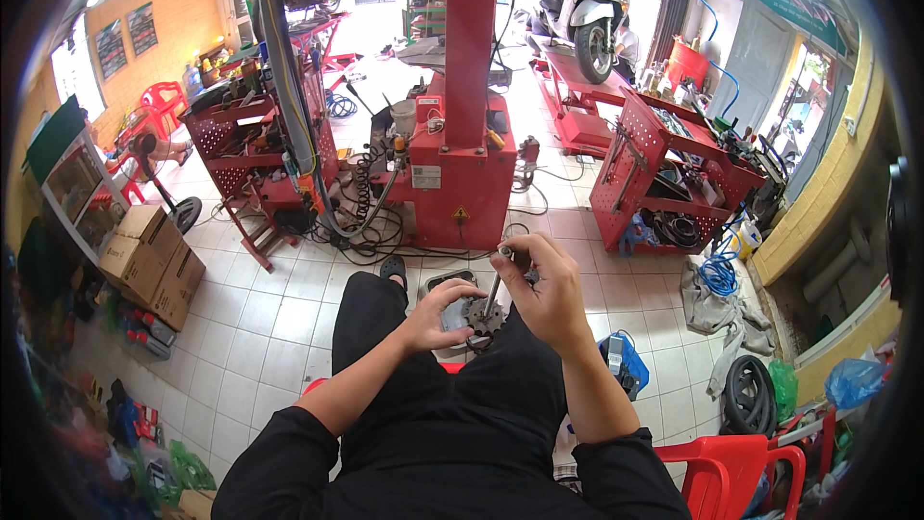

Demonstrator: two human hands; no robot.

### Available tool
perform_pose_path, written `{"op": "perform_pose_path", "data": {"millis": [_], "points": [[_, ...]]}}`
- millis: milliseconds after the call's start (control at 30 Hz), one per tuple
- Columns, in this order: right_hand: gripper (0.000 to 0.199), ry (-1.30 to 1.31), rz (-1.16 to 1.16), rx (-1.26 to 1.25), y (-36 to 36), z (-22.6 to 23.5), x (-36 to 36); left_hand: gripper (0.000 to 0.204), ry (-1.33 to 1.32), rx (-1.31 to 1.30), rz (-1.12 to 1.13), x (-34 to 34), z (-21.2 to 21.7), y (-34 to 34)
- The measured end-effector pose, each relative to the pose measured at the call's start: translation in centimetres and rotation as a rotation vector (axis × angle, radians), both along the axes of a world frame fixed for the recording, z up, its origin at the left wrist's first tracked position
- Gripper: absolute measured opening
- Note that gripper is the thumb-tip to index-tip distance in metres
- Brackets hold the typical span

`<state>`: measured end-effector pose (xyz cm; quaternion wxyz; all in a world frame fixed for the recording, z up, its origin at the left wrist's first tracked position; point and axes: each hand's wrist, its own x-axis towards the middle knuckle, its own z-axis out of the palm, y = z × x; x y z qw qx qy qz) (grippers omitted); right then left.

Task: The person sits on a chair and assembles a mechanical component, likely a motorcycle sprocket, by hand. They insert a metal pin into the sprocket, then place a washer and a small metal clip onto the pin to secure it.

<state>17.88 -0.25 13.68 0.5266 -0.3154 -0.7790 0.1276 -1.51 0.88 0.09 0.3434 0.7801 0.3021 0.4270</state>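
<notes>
My left hand [438, 318] grips the near-left side of a dark, round, toothed metal part [484, 316] between my knees, thumb and fingers at its rim. Pinched near its top in my right hand [549, 294] is a slim metal rod-shaped tool [495, 287]. The rod stands slightly tilted, its lower end at the middle of the toothed part. Whether it sits in a bolt there is too small to tell. Just beyond my left hand, on the floor, is a grey metal tray [449, 278], partly hidden by the hand.
A red machine column [466, 48] stands ahead, with hoses and cables around its base. Red tool carts [654, 173] flank it. Cardboard boxes [144, 255] are at left. At right are a blue container [628, 366], a black tyre [749, 395] and a red plastic chair [727, 467].
</notes>
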Motion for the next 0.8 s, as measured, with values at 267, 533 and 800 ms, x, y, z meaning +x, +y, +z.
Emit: {"op": "perform_pose_path", "data": {"millis": [267,533,800], "points": [[0.012,0.001,-0.002,0.007,0.0,0.1,-0.1,0.068,-0.048,-0.062,0.072,0.4,-0.5,-0.3],[0.015,-0.053,0.045,0.027,0.0,-0.3,0.0,0.073,0.066,-0.015,0.085,0.8,0.6,-0.6],[0.016,-0.068,0.073,0.053,-0.4,-0.4,-0.4,0.078,0.082,0.029,0.133,1.2,0.3,-0.8]]}}
